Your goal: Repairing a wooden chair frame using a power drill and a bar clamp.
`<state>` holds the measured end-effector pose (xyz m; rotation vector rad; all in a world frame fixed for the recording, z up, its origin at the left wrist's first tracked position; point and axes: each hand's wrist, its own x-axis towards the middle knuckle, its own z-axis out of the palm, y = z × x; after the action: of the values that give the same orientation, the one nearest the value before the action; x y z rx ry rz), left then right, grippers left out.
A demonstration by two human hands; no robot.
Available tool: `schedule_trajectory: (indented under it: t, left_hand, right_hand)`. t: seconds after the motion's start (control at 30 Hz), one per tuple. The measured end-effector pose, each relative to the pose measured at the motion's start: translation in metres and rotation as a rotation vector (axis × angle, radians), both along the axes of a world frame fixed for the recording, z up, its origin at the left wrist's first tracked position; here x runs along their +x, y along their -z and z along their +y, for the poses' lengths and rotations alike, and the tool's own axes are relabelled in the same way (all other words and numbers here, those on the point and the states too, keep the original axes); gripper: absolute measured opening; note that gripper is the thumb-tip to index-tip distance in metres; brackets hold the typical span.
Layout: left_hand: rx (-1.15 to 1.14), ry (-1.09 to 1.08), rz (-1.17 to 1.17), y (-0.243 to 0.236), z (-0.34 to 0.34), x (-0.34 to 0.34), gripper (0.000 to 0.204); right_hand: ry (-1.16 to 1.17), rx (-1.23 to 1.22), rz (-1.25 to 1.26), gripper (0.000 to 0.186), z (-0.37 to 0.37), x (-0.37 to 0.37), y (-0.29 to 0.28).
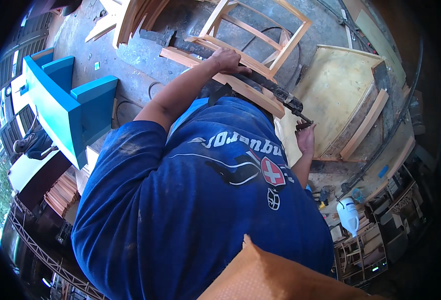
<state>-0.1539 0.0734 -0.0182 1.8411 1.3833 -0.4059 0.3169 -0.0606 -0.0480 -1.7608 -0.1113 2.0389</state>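
A long dark metal bar clamp (280, 95) runs slantwise across pale wooden pieces in front of my body. My left hand (224, 61) is closed around the clamp's bar, partway along it. At the clamp's right end, my right hand (306, 138) grips the small cross handle of its screw. A pale wooden rail (253, 94) lies alongside the bar, close to my waist. Just beyond the clamp stands an open wooden frame (293, 42) with several crossbars. The contact between the clamp's jaws and the wood cannot be made out clearly.
A plywood panel (338, 85) lies to the right, with a loose wooden strip (364, 125) on its near side. Bright blue furniture (55, 110) stands at the left, near another person (33, 142). A white jug (348, 216) sits at the lower right. Cables cross the concrete floor.
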Motion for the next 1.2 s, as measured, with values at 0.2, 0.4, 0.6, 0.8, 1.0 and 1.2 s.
schedule_trajectory:
  t: [0.2, 0.4, 0.6, 0.8, 1.0, 1.2]
  left_hand:
    - [0.000, -0.012, -0.002, 0.000, 0.001, 0.000, 0.085]
    - [0.016, -0.014, -0.006, 0.003, 0.000, -0.001, 0.085]
    - [0.030, -0.021, -0.016, 0.008, -0.001, -0.001, 0.087]
    - [-0.004, -0.004, 0.008, 0.002, 0.000, -0.002, 0.086]
    - [0.048, -0.017, -0.019, 0.000, -0.003, -0.007, 0.084]
    - [0.113, 0.058, -0.125, 0.018, -0.012, -0.021, 0.066]
  right_hand:
    - [-0.242, 0.054, -0.450, 0.085, 0.005, -0.004, -0.009]
    - [-0.456, -0.234, -0.486, 0.095, 0.047, 0.002, -0.039]
    - [-0.714, -0.499, -0.473, 0.093, 0.082, 0.004, -0.045]
    - [-1.089, -0.318, -0.930, 0.080, 0.097, -0.021, -0.051]
    - [-1.122, 0.536, -1.000, 0.078, 0.101, -0.122, -0.070]
    - [-1.232, 0.825, -0.735, 0.073, 0.095, -0.253, -0.099]
